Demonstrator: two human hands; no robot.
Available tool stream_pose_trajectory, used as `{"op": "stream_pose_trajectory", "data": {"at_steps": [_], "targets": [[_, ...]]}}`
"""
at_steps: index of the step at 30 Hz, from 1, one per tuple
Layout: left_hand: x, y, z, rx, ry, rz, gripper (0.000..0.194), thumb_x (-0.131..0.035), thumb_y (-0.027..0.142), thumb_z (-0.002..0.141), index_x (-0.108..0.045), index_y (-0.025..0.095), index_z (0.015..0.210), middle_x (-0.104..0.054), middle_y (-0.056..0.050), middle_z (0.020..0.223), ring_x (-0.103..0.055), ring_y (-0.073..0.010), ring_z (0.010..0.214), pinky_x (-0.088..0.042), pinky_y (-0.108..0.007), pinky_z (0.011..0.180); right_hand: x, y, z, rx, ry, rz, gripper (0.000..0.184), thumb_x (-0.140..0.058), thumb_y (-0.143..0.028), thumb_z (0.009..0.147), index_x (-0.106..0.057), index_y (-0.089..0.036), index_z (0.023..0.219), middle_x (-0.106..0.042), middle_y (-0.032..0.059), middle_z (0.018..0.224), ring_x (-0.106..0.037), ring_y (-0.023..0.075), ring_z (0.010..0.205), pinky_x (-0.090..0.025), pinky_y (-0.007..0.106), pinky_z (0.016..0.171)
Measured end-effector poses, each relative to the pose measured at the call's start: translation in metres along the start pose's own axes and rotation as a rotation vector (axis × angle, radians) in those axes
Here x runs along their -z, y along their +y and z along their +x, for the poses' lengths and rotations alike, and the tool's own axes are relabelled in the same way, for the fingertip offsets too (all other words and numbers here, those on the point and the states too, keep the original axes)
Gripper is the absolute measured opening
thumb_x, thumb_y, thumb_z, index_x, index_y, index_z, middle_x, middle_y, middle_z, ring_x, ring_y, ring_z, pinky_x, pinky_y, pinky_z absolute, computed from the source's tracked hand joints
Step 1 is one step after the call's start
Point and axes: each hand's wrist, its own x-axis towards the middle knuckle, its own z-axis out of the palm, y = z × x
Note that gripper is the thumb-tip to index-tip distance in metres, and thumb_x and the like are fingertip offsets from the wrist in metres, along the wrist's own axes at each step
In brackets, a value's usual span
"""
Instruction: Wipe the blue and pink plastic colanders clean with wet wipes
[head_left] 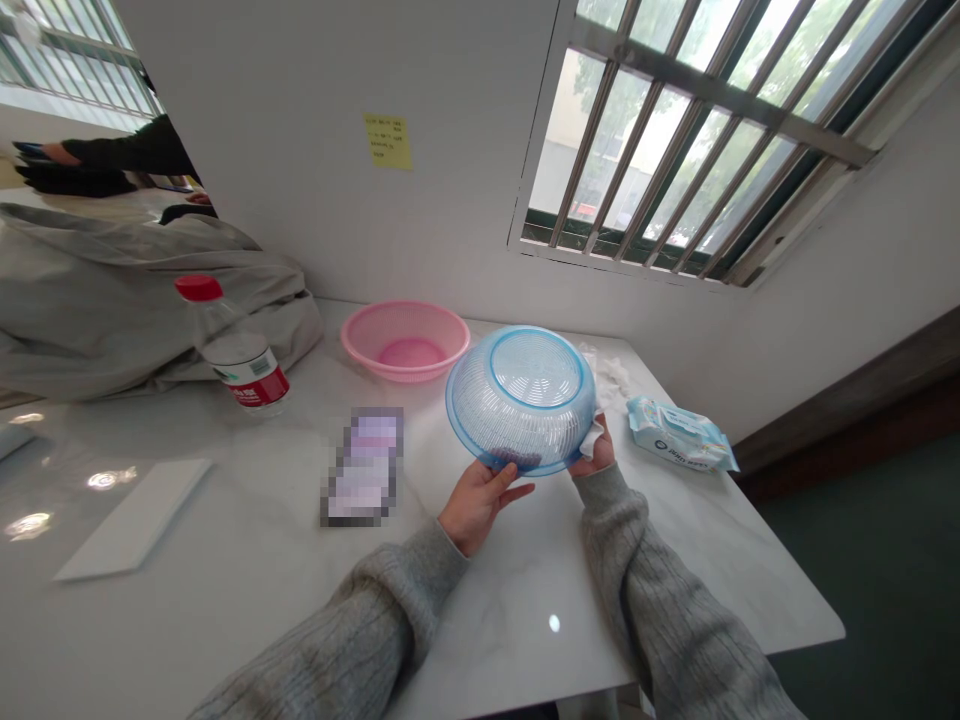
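A blue plastic strainer basket is held up over the white table, tilted with its underside facing me. My left hand grips its lower rim from below. At the basket's right edge, my right hand is closed on a white wipe that is pressed against the rim. A pink strainer basket rests upright on the table behind the blue one.
A pack of wet wipes lies to the right, with crumpled tissue behind it. A red-capped water bottle, a grey jacket, a blurred phone and a white slab are left. Another person's dark sleeves show far left.
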Motion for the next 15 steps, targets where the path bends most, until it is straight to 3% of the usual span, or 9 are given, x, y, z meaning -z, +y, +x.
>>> {"op": "stream_pose_trajectory", "data": {"at_steps": [4, 15], "targets": [[-0.002, 0.0002, -0.0004, -0.011, 0.007, 0.015, 0.046, -0.088, 0.04, 0.076, -0.072, 0.018, 0.114, -0.073, -0.013, 0.126, -0.064, -0.0287, 0.122, -0.054, -0.046, 0.1, 0.0019, -0.0001, 0.0012, 0.015, -0.034, -0.054, 0.025, -0.068, -0.048, 0.085, -0.071, -0.026, 0.097, -0.078, 0.0011, 0.097, -0.069, 0.0204, 0.117, -0.061, 0.037, 0.099], [-0.0032, -0.0015, 0.0005, -0.045, 0.04, 0.049, 0.044, -0.088, 0.037, 0.076, -0.071, 0.018, 0.111, -0.075, -0.012, 0.12, -0.068, -0.027, 0.113, -0.056, -0.044, 0.094, -0.0029, -0.0014, -0.0027, -0.013, 0.017, -0.028, 0.026, -0.057, -0.048, 0.092, -0.07, -0.026, 0.098, -0.077, 0.0034, 0.095, -0.07, 0.0208, 0.114, -0.063, 0.039, 0.096]]}}
